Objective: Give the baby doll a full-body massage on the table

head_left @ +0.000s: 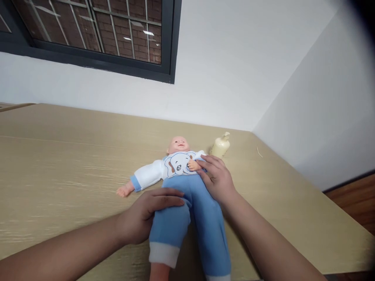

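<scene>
A baby doll (178,185) lies on its back on the wooden table, its head toward the wall. It wears a white top with an elephant picture on the chest, and blue trousers with white cuffs. Curled over the doll's thigh on the left side of the view is my left hand (143,212), its thumb hidden. My right hand (218,177) grips the doll's bent arm near the wrist, beside the chest. The doll's other arm stretches out to the left on the tabletop.
A cream pump bottle (220,146) stands just beyond my right hand. The light wooden table (58,156) reaches back to a white wall with a dark-framed window (168,47). A thin pale strand (259,152) lies near the table's right edge.
</scene>
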Motion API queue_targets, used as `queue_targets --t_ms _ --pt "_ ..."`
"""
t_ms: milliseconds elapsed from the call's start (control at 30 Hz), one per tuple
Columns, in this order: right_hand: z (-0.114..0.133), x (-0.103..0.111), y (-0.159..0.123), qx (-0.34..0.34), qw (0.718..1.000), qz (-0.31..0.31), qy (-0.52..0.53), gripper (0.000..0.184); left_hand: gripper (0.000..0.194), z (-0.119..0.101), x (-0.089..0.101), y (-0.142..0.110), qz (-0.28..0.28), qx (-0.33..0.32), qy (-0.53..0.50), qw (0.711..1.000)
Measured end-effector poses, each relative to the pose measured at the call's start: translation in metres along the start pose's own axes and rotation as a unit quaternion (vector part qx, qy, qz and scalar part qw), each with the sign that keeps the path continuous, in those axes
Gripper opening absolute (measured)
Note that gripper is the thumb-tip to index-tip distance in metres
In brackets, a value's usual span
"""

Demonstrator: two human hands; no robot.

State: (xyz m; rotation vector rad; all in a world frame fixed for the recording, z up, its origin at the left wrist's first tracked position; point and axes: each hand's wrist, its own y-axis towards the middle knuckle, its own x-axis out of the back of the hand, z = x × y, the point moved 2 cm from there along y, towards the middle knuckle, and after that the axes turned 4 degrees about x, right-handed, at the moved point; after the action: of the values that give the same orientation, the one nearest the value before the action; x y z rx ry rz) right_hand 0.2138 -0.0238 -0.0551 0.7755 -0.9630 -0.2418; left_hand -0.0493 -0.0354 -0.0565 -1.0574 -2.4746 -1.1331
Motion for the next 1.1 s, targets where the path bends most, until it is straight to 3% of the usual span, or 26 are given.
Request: queue_targets --t_ms 133,300,500,633,767,867,1000,1100 --pt "0.0 -0.003 0.001 0.027 0.998 0.054 -0.008 0.033 0.044 0.006 0.0 -0.001 -0.004 -0.008 0.047 0.999" --pt "0.001 -0.007 -0.001 0.033 0.997 0.068 -0.003 0.038 0.041 0.009 -0.001 0.0 -0.022 -0.034 0.148 0.988" --pt "-0.003 -0.008 -0.005 -0.016 0.999 0.029 0.033 0.038 0.042 0.004 -0.001 -0.002 -0.013 -0.046 0.155 0.987" --pt "-0.017 -0.008 -0.007 -0.109 0.982 -0.043 0.151 0.041 0.048 0.0 -0.002 -0.007 0.0 -0.053 0.17 0.984" --pt "-0.046 -0.008 -0.009 -0.207 0.918 -0.163 0.296 0.037 0.057 -0.002 -0.004 -0.008 0.02 -0.074 0.196 0.978" --pt "-0.069 -0.009 -0.011 -0.321 0.834 -0.196 0.403 0.035 0.06 -0.002 -0.007 -0.009 0.047 -0.086 0.223 0.97" --pt "-0.088 -0.01 -0.017 -0.474 0.717 -0.158 0.486 0.026 0.058 -0.001 -0.011 -0.01 0.064 -0.097 0.247 0.962" --pt "-0.094 -0.009 -0.02 -0.52 0.675 -0.102 0.513 0.021 0.06 -0.002 -0.012 -0.012 0.073 -0.096 0.263 0.957"
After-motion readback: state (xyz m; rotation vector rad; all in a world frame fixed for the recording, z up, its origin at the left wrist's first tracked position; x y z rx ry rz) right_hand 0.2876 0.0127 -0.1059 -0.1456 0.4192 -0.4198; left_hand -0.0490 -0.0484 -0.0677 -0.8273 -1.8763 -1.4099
